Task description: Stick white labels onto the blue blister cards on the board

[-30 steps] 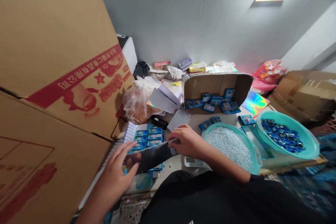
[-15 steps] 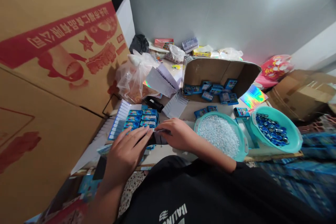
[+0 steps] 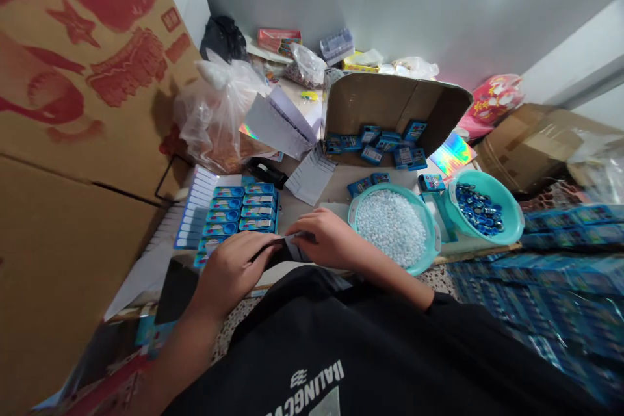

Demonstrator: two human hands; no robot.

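Note:
Close in front of my body, my two hands meet at the table's near edge over a small grey and dark piece, seemingly folded card point(image 3: 294, 251). My right hand point(image 3: 327, 238) pinches its right end, thumb and fingers together. My left hand point(image 3: 238, 266) curls over the dark left end, its fingers bent, and partly hides it. Just beyond the left hand sit rows of small blue boxes point(image 3: 257, 211) with coloured fronts. To the right of the right hand stands a turquoise basin point(image 3: 355, 208) full of small white pellets.
An open cardboard box point(image 3: 390, 94) lying behind holds several small blue boxes. At the right, a second turquoise basin point(image 3: 511, 208) contains blue glossy pieces. White printed sheets point(image 3: 312, 175) lie mid-table. A tall carton point(image 3: 63, 208) walls off the left, and wrapped blue stacks point(image 3: 550, 286) stand at the right.
My left hand's fingers, stretched out before, are now more bent around the piece. My right hand keeps its pinch. The whole view has shifted, so the table's things appear further left and higher.

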